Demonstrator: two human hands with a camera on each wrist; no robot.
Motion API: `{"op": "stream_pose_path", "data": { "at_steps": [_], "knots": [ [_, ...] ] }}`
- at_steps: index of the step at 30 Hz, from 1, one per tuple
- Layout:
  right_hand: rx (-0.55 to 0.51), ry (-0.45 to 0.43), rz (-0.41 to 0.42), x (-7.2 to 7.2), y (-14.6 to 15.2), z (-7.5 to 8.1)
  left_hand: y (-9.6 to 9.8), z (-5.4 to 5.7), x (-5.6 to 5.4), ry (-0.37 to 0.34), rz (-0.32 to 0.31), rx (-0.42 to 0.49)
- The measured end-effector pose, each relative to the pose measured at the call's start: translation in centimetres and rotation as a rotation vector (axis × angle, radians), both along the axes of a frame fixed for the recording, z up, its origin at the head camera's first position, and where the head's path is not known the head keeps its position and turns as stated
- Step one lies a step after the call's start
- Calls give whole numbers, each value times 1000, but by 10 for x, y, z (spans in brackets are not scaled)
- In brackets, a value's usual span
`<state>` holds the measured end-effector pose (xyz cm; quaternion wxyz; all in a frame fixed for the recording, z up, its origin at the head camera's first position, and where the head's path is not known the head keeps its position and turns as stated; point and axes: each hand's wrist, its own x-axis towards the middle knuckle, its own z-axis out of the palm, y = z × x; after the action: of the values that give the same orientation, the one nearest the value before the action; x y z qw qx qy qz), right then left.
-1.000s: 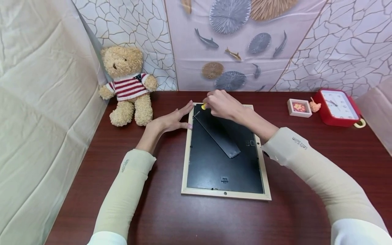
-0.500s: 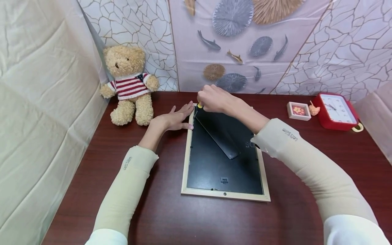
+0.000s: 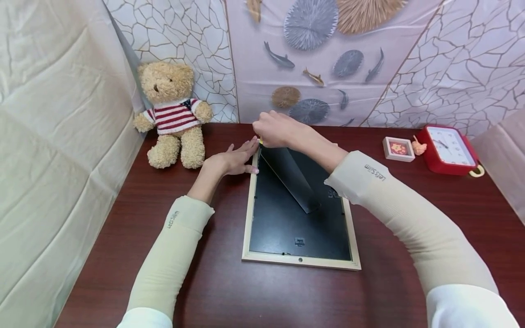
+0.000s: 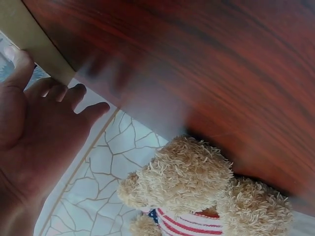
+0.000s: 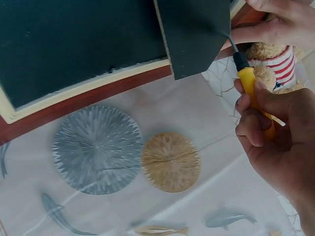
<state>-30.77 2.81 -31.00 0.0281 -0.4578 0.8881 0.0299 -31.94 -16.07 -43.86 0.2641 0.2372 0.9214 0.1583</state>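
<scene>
A picture frame (image 3: 279,258) with a pale wooden border lies face down on the table, its black back board (image 3: 303,228) upward. The black stand leg (image 3: 287,175) slants across the board. My right hand (image 3: 279,131) grips a yellow-handled screwdriver (image 5: 248,84), with curled fingers and thumb round the handle. Its thin metal shaft meets the far left corner region of the frame; the stand leg and fingers partly hide the tip. Spread, fairly straight fingers of my left hand (image 3: 234,160) rest on the frame's left edge near that corner.
A teddy bear (image 3: 176,114) in a striped sweater sits at the back left. At the back right stand a red clock (image 3: 449,150), a small boxed frame (image 3: 398,149) and an orange trinket (image 3: 418,146). A patterned backdrop (image 3: 305,59) rises behind the table (image 3: 229,291).
My right hand has moved left with the screwdriver, toward the frame's far left corner and my left hand. The left hand stays at the frame's left edge.
</scene>
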Motion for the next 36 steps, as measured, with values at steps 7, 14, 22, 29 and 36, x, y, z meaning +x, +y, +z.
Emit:
{"op": "stream_pose_path", "data": {
  "at_steps": [7, 14, 22, 29, 36],
  "knots": [
    [59, -17, -38, 0, -8, 2, -5, -6, -4, -12, 11, 18],
    [23, 18, -61, 16, 4, 3, -15, -14, -4, -40, 57, 101],
    [-294, 8, -177, 54, 56, 15, -20, 13, 51, -30, 18, 126],
    [-475, -107, -258, 91, 111, -20, -19, 30, 108, 43, 46, 257],
    [-532, -231, -268, 123, 139, -56, -18, 20, 138, 17, -32, 263]
  ]
}}
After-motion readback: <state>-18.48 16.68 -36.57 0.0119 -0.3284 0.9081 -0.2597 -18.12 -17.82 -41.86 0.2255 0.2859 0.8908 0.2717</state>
